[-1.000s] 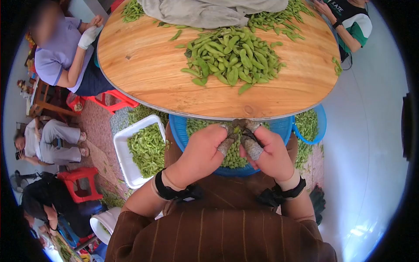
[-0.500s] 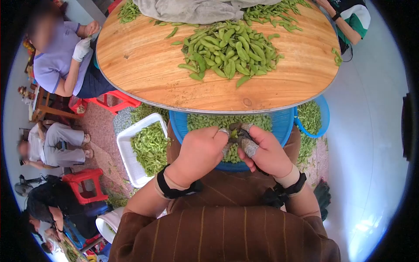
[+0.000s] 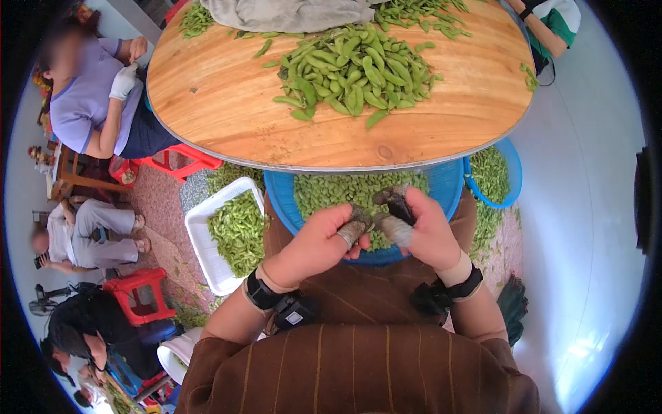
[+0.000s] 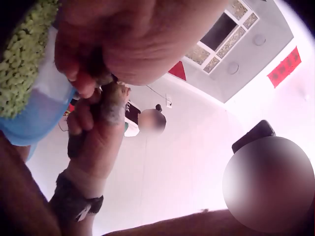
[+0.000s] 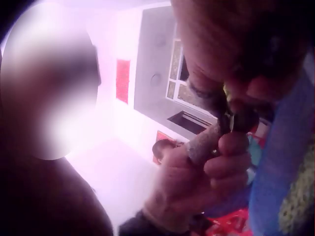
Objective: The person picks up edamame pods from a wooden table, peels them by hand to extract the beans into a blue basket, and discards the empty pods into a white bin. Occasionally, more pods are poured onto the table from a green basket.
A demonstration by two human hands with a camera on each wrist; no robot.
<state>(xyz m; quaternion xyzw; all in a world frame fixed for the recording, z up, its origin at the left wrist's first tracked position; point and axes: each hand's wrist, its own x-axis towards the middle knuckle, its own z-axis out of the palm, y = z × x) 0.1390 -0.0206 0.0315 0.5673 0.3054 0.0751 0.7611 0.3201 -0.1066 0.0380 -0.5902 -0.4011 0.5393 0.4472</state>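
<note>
Over a blue basin (image 3: 276, 200) of shelled green beans (image 3: 331, 188), both hands meet with thumbs and fingertips close together. Grey tape wraps the thumbs and forefingers. My left hand (image 3: 314, 241) has its fingers curled, the thumb and forefinger pinching at a small green soybean pod. The right hand (image 3: 431, 231) faces it from the other side; in the right wrist view a yellow-green sliver of the pod (image 5: 227, 91) shows between its thumb and fingers. Most of the pod is hidden by the fingertips. In the left wrist view the right hand (image 4: 101, 142) appears below the left.
A round wooden table (image 3: 227, 124) stands ahead, bearing a heap of soybean pods (image 3: 352, 69) and a grey cloth (image 3: 289, 14). Left of the basin is a white tray (image 3: 196, 231) of pods; at right, a blue basket (image 3: 514, 186). Other people sit at the left and far right.
The hands have drawn slightly apart, and the right thumb and forefinger have spread a little. The table and pod heap have shifted upward in the head view.
</note>
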